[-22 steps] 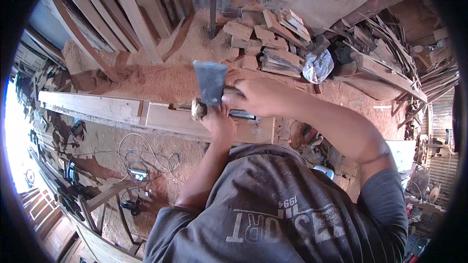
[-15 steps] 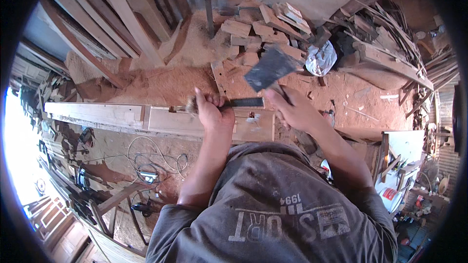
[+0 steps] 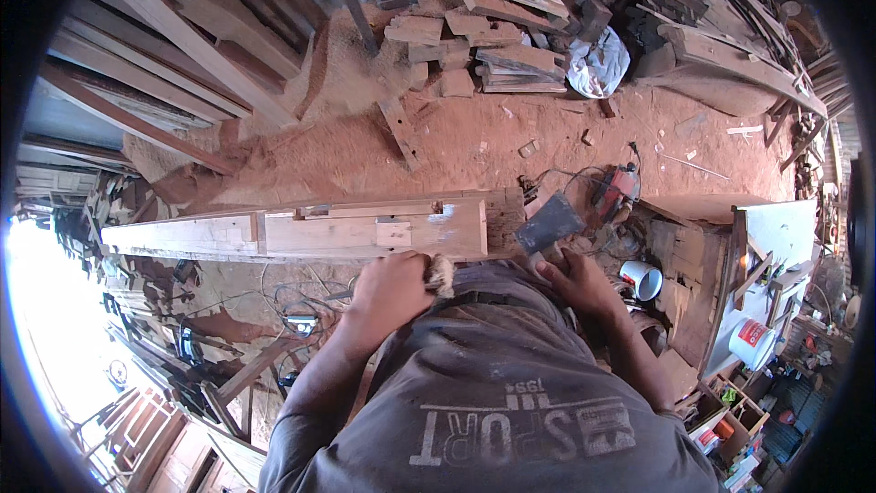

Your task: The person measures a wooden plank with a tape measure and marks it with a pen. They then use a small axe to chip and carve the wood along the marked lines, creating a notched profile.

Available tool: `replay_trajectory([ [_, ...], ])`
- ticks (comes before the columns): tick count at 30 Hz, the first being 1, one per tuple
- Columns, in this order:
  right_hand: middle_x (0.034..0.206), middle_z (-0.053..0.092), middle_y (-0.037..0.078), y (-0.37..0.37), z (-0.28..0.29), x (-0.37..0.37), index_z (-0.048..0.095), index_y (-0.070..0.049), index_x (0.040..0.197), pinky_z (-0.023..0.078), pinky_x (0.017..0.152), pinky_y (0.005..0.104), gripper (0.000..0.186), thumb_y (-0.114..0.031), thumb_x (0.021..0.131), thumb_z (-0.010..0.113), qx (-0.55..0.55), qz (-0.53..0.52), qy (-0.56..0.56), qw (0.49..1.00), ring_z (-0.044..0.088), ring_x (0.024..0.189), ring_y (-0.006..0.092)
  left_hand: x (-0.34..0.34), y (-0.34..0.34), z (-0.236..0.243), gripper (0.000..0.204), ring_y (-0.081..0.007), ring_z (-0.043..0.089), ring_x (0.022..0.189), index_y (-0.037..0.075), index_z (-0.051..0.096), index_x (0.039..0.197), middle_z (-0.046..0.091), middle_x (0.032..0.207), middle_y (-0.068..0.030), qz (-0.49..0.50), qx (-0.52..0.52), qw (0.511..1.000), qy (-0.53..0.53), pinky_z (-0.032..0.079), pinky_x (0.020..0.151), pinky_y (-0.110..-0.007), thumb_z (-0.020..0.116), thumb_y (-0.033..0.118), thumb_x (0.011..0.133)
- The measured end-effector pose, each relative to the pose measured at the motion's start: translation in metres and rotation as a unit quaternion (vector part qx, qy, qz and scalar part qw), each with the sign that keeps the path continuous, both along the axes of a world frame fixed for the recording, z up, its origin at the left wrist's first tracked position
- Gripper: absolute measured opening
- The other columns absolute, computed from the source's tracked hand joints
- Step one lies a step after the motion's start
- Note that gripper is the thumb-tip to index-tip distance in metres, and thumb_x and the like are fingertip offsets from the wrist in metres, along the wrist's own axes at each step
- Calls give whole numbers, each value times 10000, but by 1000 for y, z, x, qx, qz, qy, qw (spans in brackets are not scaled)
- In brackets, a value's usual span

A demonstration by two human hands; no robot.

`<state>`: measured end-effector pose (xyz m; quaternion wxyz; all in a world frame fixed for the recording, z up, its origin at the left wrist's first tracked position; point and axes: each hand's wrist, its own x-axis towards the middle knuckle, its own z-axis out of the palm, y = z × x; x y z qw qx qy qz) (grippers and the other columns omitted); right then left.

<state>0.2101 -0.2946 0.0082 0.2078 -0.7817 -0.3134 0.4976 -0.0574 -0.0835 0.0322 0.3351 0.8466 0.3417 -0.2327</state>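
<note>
My left hand (image 3: 391, 297) is closed round a chisel (image 3: 442, 277), just off the near edge of a long pale timber. Only the worn, frayed end of its handle shows; the blade is hidden. In my right hand (image 3: 587, 285) I grip a mallet (image 3: 550, 222) with a dark, block-shaped head, held low in front of my waist beyond the timber's right end. The timber (image 3: 351, 230) lies across in front of me. A notch is cut along its far edge, a small hole shows near its right end, and a lighter rectangular patch sits between them.
A red power tool (image 3: 617, 184) with a cord lies on the dusty ground to the right. Beyond the timber is a stack of wood offcuts (image 3: 520, 59) beside a white plastic bag (image 3: 599, 64). Planks (image 3: 182, 46) lean at the left. A white bucket (image 3: 641, 281) stands at my right.
Both hands have come back toward my body, away from the timber's top. The chisel has turned and its blade no longer shows. The mallet has dropped lower and to the right.
</note>
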Motion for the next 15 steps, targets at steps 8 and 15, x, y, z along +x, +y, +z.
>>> replay_trajectory([
  [8, 1026, 724, 359, 33, -37, -6, 478, 64, 1366, 537, 883, 621, 625, -456, 1052, 622, 66, 88, -100, 989, 673, 1009, 596, 2, -22, 7, 633, -454, 714, 1090, 97, 667, 1408, 738, 1243, -220, 85, 13, 995, -45, 579, 960, -537, 773, 301, 818],
  [15, 1086, 677, 443, 33, -52, -29, 306, 18, 1552, 552, 729, 631, 698, -393, 1070, 596, 76, 115, -156, 978, 701, 931, 573, -35, -41, 0, 523, -386, 754, 1075, 63, 754, 1232, 781, 1113, -223, 219, -18, 975, -35, 581, 951, -473, 827, 393, 834],
])
